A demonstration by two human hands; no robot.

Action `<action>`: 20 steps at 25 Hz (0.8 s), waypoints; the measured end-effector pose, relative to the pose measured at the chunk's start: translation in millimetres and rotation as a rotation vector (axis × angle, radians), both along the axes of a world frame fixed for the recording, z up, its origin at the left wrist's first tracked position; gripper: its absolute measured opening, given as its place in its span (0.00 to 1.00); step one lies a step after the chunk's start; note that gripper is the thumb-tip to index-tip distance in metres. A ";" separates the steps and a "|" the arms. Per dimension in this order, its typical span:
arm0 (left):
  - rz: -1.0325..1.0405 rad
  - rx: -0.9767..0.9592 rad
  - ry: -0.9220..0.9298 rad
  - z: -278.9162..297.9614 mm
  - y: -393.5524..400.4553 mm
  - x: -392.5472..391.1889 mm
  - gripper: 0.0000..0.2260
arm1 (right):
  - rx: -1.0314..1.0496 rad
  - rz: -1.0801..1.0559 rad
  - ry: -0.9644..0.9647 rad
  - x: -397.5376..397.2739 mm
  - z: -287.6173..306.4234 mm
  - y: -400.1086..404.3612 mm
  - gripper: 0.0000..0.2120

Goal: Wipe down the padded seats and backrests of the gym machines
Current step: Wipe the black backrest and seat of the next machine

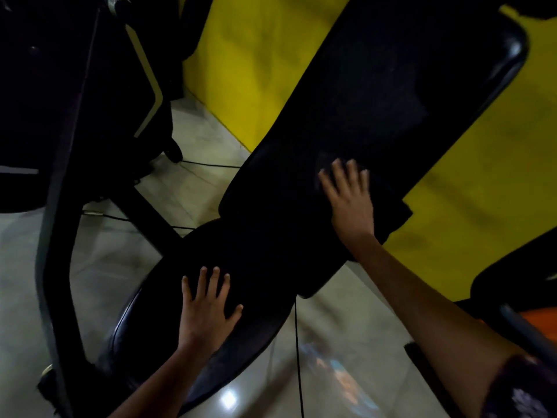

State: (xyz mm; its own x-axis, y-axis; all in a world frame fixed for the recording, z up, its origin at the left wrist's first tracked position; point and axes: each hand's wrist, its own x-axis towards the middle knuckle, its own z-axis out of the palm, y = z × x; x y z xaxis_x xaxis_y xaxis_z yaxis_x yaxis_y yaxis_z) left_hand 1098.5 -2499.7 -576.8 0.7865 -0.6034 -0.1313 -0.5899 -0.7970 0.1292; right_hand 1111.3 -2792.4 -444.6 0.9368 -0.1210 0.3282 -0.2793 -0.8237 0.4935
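Black padded backrest, running on a long diagonal from lower left to upper right, away from the person; below it and in line with it, the padded seat. Both pads are dark, smooth and faintly glossy at the edges, and lie directly ahead of the hands. A dark cloth lies flat at the backrest's lower right edge, one corner overhanging. The right hand presses on the cloth, fingers straight and spread; it is the nearer hand to the unwiped upper length, so a stroke would likely follow the long axis upward. The left hand rests flat on the seat, fingers spread, holding nothing. Around: black machine frame, yellow wall, pale glossy floor.
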 end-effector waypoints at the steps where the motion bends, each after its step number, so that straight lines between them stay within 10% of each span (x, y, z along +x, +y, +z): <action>1: 0.001 0.012 0.027 6.0 -10.3 2.5 0.31 | -0.024 0.093 0.150 -3.4 -4.9 -1.2 0.29; 8: -0.142 -0.047 0.215 -16.7 -84.0 22.8 0.35 | -0.025 -0.010 -0.129 35.1 66.5 -19.6 0.29; 13: -0.132 -0.107 0.169 -36.2 -84.0 19.4 0.35 | -0.150 0.327 0.369 23.8 38.2 -27.2 0.29; 20: -0.090 -0.115 0.280 -27.3 -88.1 23.7 0.36 | 0.021 0.078 -0.097 66.6 118.6 -40.2 0.32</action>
State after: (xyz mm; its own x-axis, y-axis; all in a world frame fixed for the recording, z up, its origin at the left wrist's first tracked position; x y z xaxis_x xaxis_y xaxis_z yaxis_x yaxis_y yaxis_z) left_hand 1122.2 -2587.9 -604.2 0.6718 -0.6927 -0.2624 -0.5864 -0.7138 0.3829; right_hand 1177.9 -2832.6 -326.1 0.9076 -0.0569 0.4160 -0.2598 -0.8544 0.4500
